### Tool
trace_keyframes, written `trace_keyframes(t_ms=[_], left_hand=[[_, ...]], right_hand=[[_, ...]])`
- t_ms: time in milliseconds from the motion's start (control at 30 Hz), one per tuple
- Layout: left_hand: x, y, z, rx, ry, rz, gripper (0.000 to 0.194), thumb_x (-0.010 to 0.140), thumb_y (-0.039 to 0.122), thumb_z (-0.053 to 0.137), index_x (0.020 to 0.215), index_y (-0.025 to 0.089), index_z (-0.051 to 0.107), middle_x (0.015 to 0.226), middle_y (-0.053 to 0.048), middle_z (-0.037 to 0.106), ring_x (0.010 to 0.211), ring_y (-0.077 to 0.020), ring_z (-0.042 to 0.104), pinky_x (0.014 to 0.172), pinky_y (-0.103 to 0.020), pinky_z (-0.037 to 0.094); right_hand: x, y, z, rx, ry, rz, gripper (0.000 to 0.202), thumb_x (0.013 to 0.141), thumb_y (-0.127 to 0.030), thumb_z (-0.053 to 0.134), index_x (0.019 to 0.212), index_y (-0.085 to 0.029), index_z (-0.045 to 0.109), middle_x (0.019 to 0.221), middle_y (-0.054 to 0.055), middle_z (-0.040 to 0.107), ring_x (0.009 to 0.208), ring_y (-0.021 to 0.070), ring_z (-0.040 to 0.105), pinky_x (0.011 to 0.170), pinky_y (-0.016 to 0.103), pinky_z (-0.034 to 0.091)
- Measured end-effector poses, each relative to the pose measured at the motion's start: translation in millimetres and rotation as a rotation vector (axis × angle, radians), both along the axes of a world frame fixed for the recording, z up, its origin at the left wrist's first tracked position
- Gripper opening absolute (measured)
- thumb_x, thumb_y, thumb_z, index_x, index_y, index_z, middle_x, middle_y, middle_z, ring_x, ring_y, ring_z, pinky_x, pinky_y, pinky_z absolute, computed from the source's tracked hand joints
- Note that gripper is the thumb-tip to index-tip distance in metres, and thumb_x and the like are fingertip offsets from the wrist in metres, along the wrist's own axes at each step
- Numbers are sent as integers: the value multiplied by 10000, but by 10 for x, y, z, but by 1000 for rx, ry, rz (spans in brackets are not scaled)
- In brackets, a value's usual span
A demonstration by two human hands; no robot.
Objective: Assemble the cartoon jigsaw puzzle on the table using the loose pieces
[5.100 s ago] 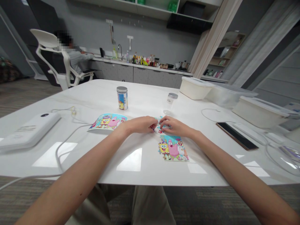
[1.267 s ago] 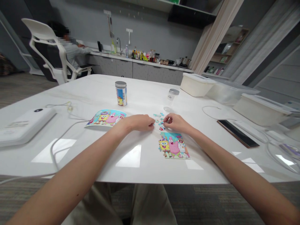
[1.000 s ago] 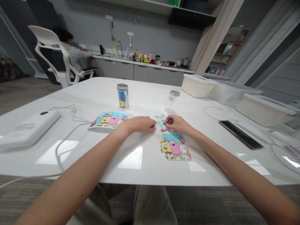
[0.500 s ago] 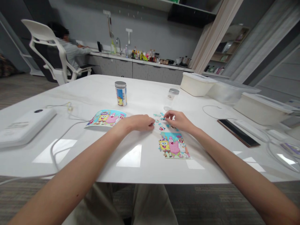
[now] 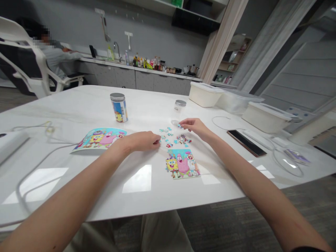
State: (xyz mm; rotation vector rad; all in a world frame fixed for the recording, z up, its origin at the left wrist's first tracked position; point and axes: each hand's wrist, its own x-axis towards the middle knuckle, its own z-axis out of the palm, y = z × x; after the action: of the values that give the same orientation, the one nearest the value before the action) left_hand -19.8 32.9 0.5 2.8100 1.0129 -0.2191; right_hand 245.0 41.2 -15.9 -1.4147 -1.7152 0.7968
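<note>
Between thumb and fingers, my right hand (image 5: 194, 127) pinches a small blue puzzle piece (image 5: 180, 126), just above the far side of the loose pieces. My left hand (image 5: 147, 140) rests on the table at the left edge of the loose puzzle pieces (image 5: 181, 140), its fingers curled together; what they hold, if anything, is hidden. Nearer to me lies a partly joined cartoon puzzle (image 5: 182, 163), with a yellow and a pink figure and an uneven left edge. A curved picture sheet (image 5: 101, 137) with the same figures lies beyond my left forearm, which partly covers it.
A printed jar (image 5: 119, 107) with a metal lid stands at the back left, a clear jar (image 5: 179, 109) behind the pieces. Lidded boxes (image 5: 206, 95), a phone (image 5: 246, 142) and cables are on the right. A white device (image 5: 12, 143) and cable lie left. A person sits at the far counter.
My view has turned to the right. My right hand has moved away from the loose pieces with a blue piece, uncovering several of them. My left hand stays beside the pile.
</note>
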Motion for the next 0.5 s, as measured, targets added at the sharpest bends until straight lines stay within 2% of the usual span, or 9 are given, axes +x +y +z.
trace_keyframes(t_ms=[200, 367, 500], left_hand=[[5, 6, -12, -3, 0, 4, 253, 897, 320, 378, 858, 187, 590, 764, -72, 631, 572, -151, 515, 551, -270, 340], [5, -3, 1, -5, 5, 8, 242, 893, 307, 376, 829, 191, 578, 744, -68, 620, 543, -144, 500, 544, -274, 331], [6, -3, 0, -4, 5, 8, 234, 891, 291, 373, 809, 190, 567, 715, -60, 607, 532, -140, 491, 519, -271, 314]], right_hand=[[-85, -11, -65, -30, -56, 25, 234, 724, -263, 693, 919, -134, 690, 887, 86, 734, 765, 152, 662, 644, 243, 480], [-51, 58, -177, 21, -228, -22, 164, 739, -241, 680, 864, -136, 682, 822, 60, 708, 729, 149, 621, 671, 262, 462], [34, 37, -73, 23, -363, -4, 140, 749, -252, 668, 849, -155, 687, 849, 48, 696, 705, 137, 582, 668, 259, 436]])
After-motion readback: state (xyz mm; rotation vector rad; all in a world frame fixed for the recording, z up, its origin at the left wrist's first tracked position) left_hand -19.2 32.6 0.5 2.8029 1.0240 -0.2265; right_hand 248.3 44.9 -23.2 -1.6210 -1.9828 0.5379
